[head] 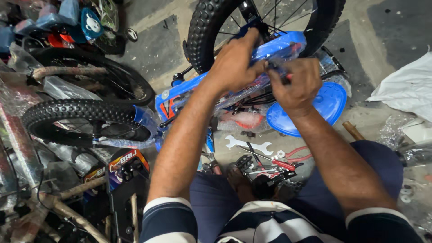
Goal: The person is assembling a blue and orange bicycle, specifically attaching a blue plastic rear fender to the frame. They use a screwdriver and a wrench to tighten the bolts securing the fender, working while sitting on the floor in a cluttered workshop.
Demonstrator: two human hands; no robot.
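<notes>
Left hand (pixel 235 57): grips the blue frame (pixel 279 45), which is wrapped in clear plastic.
Right hand (pixel 294 85): closed on a small tool (pixel 280 72), perhaps a red-handled one, just beside the left.
Rear wheel (pixel 211 22): knobby tyre, behind both hands.
Blue disc (pixel 330 105): under the right hand.
Floor: spanner (pixel 249 145), pliers (pixel 281 164), washers.
Left side: front wheel (pixel 81 117).

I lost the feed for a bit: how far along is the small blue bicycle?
Done: both knobby black tyres sit on the small blue bicycle frame. In hand: left hand grips the plastic-wrapped frame, right hand pinches a small red-tipped part against it. Left: plastic wrap remains; the silver open-ended spanner and loose pedals lie on the floor.
</notes>
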